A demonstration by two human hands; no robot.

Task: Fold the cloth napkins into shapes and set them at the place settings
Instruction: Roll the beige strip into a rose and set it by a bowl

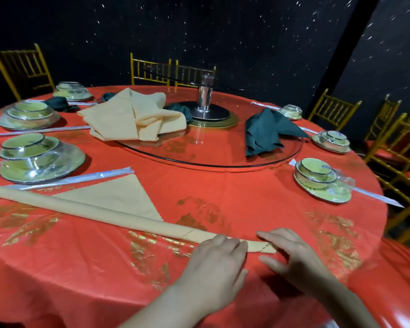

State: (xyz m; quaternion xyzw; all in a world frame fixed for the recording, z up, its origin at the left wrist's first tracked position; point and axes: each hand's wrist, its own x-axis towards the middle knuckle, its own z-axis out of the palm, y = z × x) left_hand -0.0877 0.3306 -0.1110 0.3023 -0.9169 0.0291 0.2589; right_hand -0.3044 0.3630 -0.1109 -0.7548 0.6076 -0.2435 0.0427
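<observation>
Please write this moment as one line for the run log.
left hand: rests on peach napkin roll | right hand: finger and thumb flank roll end | corner: not yet rolled

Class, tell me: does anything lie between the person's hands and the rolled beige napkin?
Nothing visible does. The left hand rests on the rolled napkin near its right end, and the right hand is at its tip, on the red tablecloth.
</observation>
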